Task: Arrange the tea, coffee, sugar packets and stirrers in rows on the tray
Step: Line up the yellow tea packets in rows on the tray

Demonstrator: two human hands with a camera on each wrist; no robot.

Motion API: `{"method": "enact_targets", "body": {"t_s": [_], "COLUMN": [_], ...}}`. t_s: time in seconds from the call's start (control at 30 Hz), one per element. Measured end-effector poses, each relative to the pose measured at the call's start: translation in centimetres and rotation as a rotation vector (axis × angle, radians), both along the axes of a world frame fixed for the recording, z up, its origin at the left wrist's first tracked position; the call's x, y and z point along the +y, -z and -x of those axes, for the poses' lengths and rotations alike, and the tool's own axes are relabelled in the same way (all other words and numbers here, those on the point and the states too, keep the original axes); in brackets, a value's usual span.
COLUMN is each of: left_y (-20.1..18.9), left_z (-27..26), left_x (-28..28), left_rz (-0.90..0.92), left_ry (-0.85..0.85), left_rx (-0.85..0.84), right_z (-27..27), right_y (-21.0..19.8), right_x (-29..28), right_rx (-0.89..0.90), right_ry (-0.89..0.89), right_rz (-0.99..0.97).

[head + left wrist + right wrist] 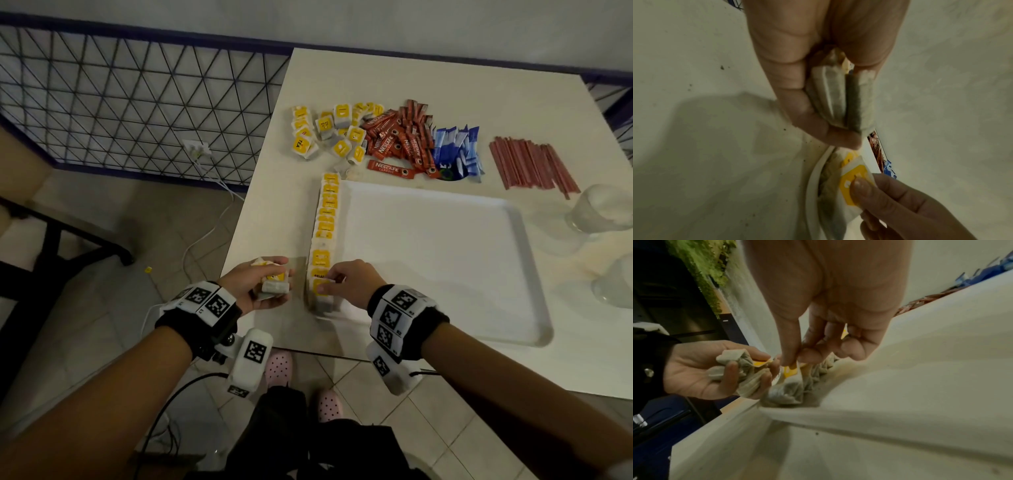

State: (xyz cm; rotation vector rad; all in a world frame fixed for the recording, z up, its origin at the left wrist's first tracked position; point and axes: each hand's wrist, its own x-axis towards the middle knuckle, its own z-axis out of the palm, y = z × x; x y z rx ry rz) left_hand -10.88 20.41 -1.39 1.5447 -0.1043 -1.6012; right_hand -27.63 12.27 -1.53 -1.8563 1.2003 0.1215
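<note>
A row of yellow-labelled tea bags [326, 219] runs along the left edge of the white tray [445, 260]. My right hand [337, 281] pinches the tag of the nearest tea bag [791, 369] at the row's near end [854, 183]. My left hand [263, 284] hovers just left of the tray and grips a small bunch of tea bags [840, 100] [740, 368]. Beyond the tray lie a loose pile of tea bags [329, 132], red coffee sticks [400, 140], blue sugar packets [457, 150] and red stirrers [532, 166].
Two glass tumblers [599, 209] [616, 284] stand on the table [479, 102] right of the tray. A wire fence panel [120, 96] and floor cables [205, 233] lie left of the table. The table's near edge is by my feet.
</note>
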Motion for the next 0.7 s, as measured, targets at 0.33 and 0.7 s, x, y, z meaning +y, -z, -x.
{"method": "enact_targets", "body": {"t_s": [0.33,0.7], "left_y": [-0.1,-0.2], "left_z": [0.4,0.7], "left_x": [0.0,0.3], "left_rz": [-0.023,0.011], "left_ry": [0.034,0.032], "left_rx": [-0.039,-0.069], "right_z": [0.3,-0.4], "right_y": [0.2,-0.3], "right_x": [0.4,1.7], "right_rx": [-0.066,0.146], "right_ry": [0.082,-0.283], "right_rz": [-0.057,0.164]}}
